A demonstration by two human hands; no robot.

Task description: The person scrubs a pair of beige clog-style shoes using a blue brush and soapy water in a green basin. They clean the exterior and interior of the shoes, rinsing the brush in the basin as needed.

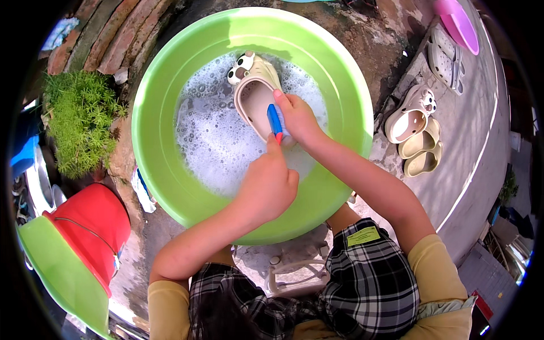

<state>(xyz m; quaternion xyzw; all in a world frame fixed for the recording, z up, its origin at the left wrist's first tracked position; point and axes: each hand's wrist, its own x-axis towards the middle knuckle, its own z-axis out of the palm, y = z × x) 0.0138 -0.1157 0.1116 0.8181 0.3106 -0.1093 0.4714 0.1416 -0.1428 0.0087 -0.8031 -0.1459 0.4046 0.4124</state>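
A large green basin (164,141) holds foamy water. In it lies a cream clog (255,93) with a panda-like animal face on its toe, sole opening up. My right hand (299,118) grips the clog's near rim, thumb over the edge. My left hand (266,187) is closed in a fist around a blue brush (274,120) with a red tip. The brush rests against the inside of the clog, right beside my right hand. The clog's heel is hidden under both hands.
On the concrete at the right lie a matching cream clog (409,116), two plain cream slippers (422,153) and a grey pair (445,59). A pink basin (459,22) is at top right. A red bucket (93,221), another green basin (62,277), a green plant (82,122) and bricks are at left.
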